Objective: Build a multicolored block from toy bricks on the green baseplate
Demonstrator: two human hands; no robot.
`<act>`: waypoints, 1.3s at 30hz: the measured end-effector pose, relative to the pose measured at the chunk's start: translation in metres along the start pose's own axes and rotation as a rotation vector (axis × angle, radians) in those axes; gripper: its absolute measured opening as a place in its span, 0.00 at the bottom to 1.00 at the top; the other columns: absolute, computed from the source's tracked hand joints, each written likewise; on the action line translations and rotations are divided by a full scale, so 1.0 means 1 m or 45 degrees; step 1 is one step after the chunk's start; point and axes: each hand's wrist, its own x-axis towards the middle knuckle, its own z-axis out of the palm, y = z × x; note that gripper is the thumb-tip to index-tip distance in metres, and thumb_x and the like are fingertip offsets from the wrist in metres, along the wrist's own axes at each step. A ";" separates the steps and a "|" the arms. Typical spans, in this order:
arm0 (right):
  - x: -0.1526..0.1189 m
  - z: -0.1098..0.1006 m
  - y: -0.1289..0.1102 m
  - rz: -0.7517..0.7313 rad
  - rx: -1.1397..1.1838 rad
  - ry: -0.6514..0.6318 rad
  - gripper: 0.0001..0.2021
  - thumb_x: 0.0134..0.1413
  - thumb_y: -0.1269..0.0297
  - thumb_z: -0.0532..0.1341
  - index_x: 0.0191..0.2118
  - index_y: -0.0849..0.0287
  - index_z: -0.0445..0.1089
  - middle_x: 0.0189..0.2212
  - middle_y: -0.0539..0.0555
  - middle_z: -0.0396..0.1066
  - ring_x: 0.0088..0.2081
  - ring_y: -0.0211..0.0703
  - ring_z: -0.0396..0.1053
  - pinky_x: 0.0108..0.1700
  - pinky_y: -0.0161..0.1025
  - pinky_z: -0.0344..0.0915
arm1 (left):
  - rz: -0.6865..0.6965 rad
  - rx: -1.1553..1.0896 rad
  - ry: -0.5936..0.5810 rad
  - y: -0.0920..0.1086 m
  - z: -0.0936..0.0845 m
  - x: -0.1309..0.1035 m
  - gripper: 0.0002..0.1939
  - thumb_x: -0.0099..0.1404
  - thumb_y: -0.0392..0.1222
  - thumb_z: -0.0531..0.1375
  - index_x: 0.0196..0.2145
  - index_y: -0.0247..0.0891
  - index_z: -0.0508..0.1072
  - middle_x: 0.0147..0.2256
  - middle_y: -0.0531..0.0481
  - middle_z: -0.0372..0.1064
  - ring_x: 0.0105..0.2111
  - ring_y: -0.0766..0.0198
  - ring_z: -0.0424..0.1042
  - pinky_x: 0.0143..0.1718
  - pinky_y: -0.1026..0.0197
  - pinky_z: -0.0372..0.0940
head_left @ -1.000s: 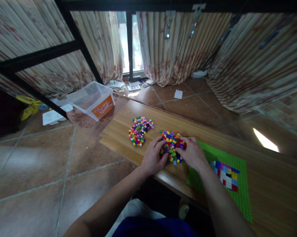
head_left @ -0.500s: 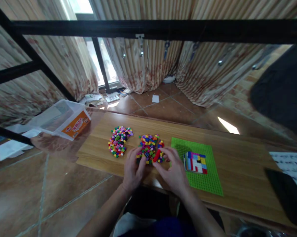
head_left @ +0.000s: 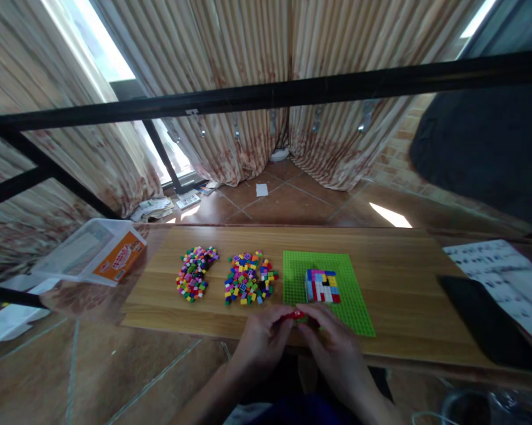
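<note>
Head view shows left hand (head_left: 266,339) and right hand (head_left: 332,342) pinching a glossy red brick (head_left: 296,314).

Both hands on one little red brick

Left hand (head_left: 262,340) and right hand (head_left: 332,345) pinch a red piece (head_left: 296,315), maybe two joined, at the table's (head_left: 394,295) near edge, brick piles (head_left: 249,277) to the left, green baseplate (head_left: 294,277) just right.

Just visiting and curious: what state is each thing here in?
Red brick: held at fingertips
Left hand: pinching the red brick
Right hand: pinching it too
Left brick pile: loose
Right brick pile: loose
Brick build: joined, on baseplate
Green baseplate: lying flat
Plastic bin: open
Curtains: partly open
</note>
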 end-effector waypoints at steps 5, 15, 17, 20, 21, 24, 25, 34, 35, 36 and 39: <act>-0.015 -0.024 0.013 0.148 0.033 -0.024 0.08 0.61 0.60 0.58 0.41 0.50 0.73 0.37 0.50 0.75 0.39 0.40 0.73 0.41 0.35 0.70 | -0.031 0.139 -0.116 0.009 0.019 0.004 0.09 0.65 0.37 0.56 0.40 0.38 0.76 0.34 0.49 0.76 0.34 0.63 0.74 0.37 0.65 0.66; -0.028 -0.051 0.039 0.657 -0.055 0.448 0.17 0.50 0.46 0.62 0.37 0.54 0.75 0.31 0.51 0.77 0.34 0.44 0.75 0.36 0.35 0.68 | -0.015 0.104 0.041 0.019 0.043 0.028 0.09 0.66 0.34 0.55 0.39 0.39 0.75 0.37 0.50 0.76 0.37 0.65 0.73 0.40 0.65 0.66; -0.021 -0.051 0.039 0.746 -0.049 0.530 0.18 0.48 0.45 0.62 0.35 0.55 0.75 0.31 0.51 0.77 0.34 0.45 0.75 0.35 0.36 0.68 | 0.025 0.138 0.116 0.016 0.043 0.034 0.08 0.66 0.35 0.55 0.39 0.39 0.75 0.37 0.50 0.75 0.38 0.64 0.73 0.42 0.64 0.66; -0.009 -0.051 0.037 0.859 -0.066 0.577 0.17 0.46 0.46 0.63 0.33 0.55 0.74 0.29 0.52 0.77 0.33 0.47 0.74 0.34 0.37 0.67 | 0.080 0.222 0.211 0.011 0.039 0.046 0.08 0.65 0.34 0.56 0.40 0.40 0.74 0.37 0.50 0.74 0.39 0.64 0.72 0.43 0.62 0.66; -0.006 -0.050 0.037 0.874 -0.072 0.573 0.17 0.46 0.46 0.63 0.32 0.55 0.74 0.29 0.52 0.77 0.32 0.47 0.74 0.33 0.38 0.67 | 0.092 0.252 0.226 0.010 0.036 0.050 0.09 0.65 0.34 0.56 0.40 0.40 0.74 0.38 0.50 0.74 0.40 0.63 0.72 0.44 0.61 0.66; 0.002 -0.046 0.039 0.853 -0.096 0.561 0.16 0.47 0.46 0.63 0.32 0.55 0.74 0.28 0.52 0.76 0.31 0.46 0.73 0.34 0.39 0.66 | 0.131 0.308 0.237 0.009 0.030 0.065 0.09 0.64 0.33 0.57 0.40 0.40 0.74 0.39 0.49 0.74 0.41 0.62 0.72 0.45 0.59 0.66; 0.003 -0.044 0.040 0.830 -0.114 0.566 0.16 0.47 0.46 0.63 0.32 0.55 0.74 0.28 0.52 0.75 0.31 0.46 0.72 0.34 0.40 0.65 | 0.138 0.318 0.233 0.009 0.029 0.069 0.09 0.64 0.33 0.57 0.40 0.40 0.74 0.40 0.49 0.74 0.42 0.62 0.72 0.46 0.59 0.66; 0.015 -0.021 0.048 0.488 -0.357 0.671 0.16 0.51 0.48 0.62 0.29 0.58 0.71 0.39 0.58 0.72 0.41 0.50 0.70 0.42 0.45 0.66 | 0.053 0.243 0.178 -0.003 0.039 0.097 0.11 0.63 0.33 0.57 0.43 0.38 0.74 0.43 0.47 0.74 0.46 0.60 0.72 0.51 0.55 0.66; 0.015 -0.019 0.047 0.471 -0.374 0.673 0.16 0.51 0.48 0.62 0.29 0.58 0.71 0.39 0.58 0.72 0.41 0.50 0.70 0.42 0.45 0.66 | 0.038 0.230 0.172 -0.004 0.041 0.098 0.10 0.63 0.34 0.57 0.43 0.38 0.74 0.43 0.47 0.74 0.45 0.60 0.72 0.52 0.55 0.66; 0.016 -0.018 0.046 0.458 -0.389 0.675 0.16 0.51 0.48 0.62 0.29 0.58 0.71 0.39 0.58 0.72 0.42 0.50 0.70 0.42 0.45 0.66 | 0.025 0.217 0.168 -0.004 0.041 0.099 0.10 0.63 0.34 0.57 0.43 0.38 0.74 0.43 0.47 0.74 0.45 0.60 0.72 0.52 0.55 0.66; 0.014 -0.019 0.044 0.427 -0.420 0.673 0.16 0.52 0.49 0.62 0.29 0.58 0.70 0.39 0.59 0.72 0.42 0.50 0.70 0.44 0.46 0.65 | -0.007 0.179 0.186 -0.009 0.040 0.097 0.11 0.64 0.34 0.56 0.43 0.38 0.74 0.43 0.47 0.74 0.45 0.60 0.72 0.52 0.56 0.66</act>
